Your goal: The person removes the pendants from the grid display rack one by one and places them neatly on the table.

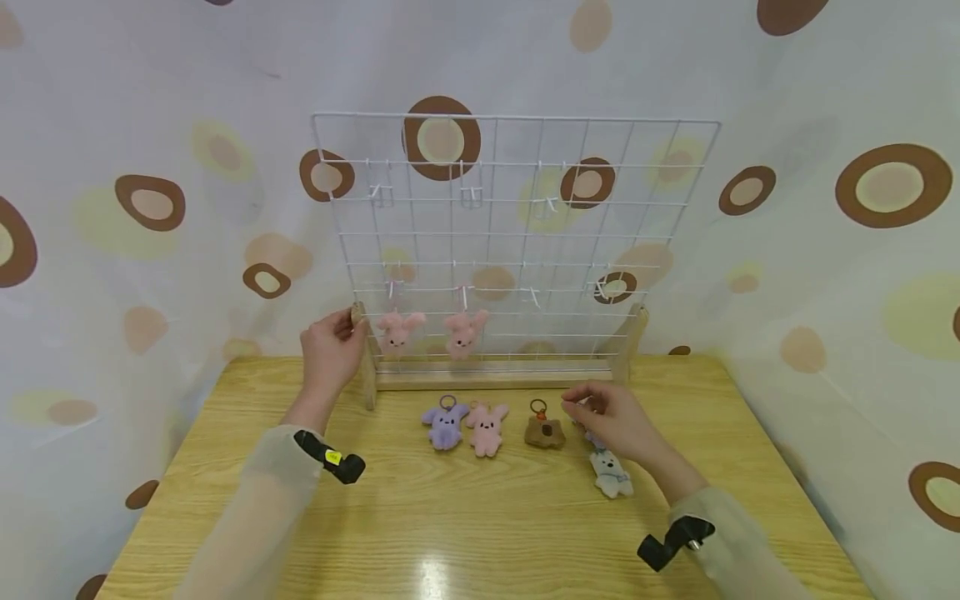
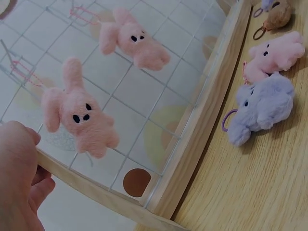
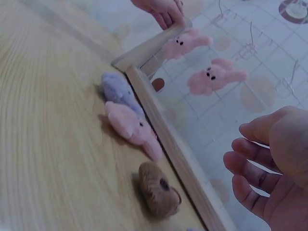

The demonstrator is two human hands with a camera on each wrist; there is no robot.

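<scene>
My left hand (image 1: 332, 346) grips the top of the left wooden post (image 1: 367, 371) of a stand, thumb on one side and fingers on the other in the left wrist view. The stand bears a white wire grid (image 1: 510, 233). My right hand (image 1: 611, 417) is over the table's right half, its fingers loosely bent with nothing between them in the right wrist view. It partly hides a purple plush (image 1: 594, 439). Below lies a white plush keychain (image 1: 611, 473); to the left, a brown plush keychain (image 1: 544, 432). Further left lie a pink plush bunny (image 1: 487, 430) and a purple plush bunny (image 1: 446, 427).
Two pink plush bunnies hang from lower hooks, a left one (image 1: 397, 333) and a right one (image 1: 462, 335). Several white hooks (image 1: 471, 197) on the grid carry nothing. A wooden base bar (image 1: 487, 381) runs along the wooden table (image 1: 420, 525). Behind hangs a patterned cloth (image 1: 225, 100).
</scene>
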